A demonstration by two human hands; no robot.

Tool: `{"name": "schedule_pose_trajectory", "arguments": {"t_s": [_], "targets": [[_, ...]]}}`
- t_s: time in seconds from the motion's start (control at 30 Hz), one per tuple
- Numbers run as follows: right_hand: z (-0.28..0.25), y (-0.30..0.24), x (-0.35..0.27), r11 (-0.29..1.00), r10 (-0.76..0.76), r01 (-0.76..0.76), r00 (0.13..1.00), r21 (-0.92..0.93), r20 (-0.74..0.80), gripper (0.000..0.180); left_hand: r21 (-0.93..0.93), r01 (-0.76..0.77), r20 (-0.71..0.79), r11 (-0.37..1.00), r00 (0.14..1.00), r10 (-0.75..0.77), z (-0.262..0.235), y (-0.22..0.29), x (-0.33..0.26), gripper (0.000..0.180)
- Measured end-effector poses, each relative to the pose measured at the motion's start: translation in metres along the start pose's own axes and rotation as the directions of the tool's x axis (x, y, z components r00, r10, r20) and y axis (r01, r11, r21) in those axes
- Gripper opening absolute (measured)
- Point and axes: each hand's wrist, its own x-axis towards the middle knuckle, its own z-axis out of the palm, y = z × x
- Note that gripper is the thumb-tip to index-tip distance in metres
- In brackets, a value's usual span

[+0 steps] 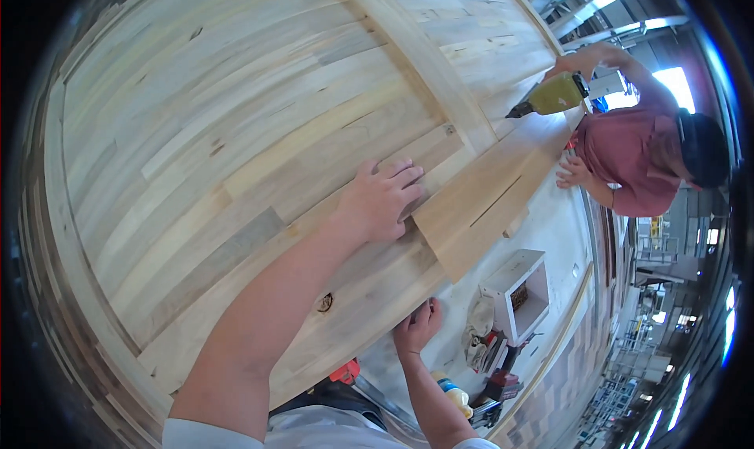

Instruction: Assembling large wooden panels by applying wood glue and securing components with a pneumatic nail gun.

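Touching a pale, knotty wooden panel (259, 127), left fingers (404, 175) sit apart; whether right fingers (425, 313) clamp it, I cannot tell.

Woodworking shop, lg wood panel (259, 119) on white bench (577, 249), co-worker (628, 151) w/ power tool (556, 95), strip lights (679, 403) in bkgd

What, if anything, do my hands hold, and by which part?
A hold cannot be told: your left hand rests on the wooden panel; your right hand is at its near edge.

Panel (259, 151) to the left — box (509, 268) on the table (559, 233) to its right — co-worker (628, 151) farther right.
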Motion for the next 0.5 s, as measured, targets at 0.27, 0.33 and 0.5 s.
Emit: {"name": "schedule_pose_trajectory", "arguments": {"t_s": [0.27,0.33,0.5], "targets": [[0.0025,0.0103,-0.0023,1.0,0.013,-0.011,0.999,-0.028,0.039,0.051,-0.023,0.0,0.035,1.0,0.999,0.001,0.0035,0.0012,0.0032,0.06],[0.0021,0.0108,-0.002,1.0,0.011,-0.01,0.999,-0.027,0.033,0.051,-0.024,0.0,0.037,1.0,0.999,0.0,0.0016,0.003,0.0044,0.06],[0.0056,0.0098,-0.0039,0.999,0.003,-0.002,1.0,-0.049,0.022,0.051,-0.026,0.017,0.041,1.0,0.999,-0.016,0.0035,0.0026,0.0028,0.058]]}}
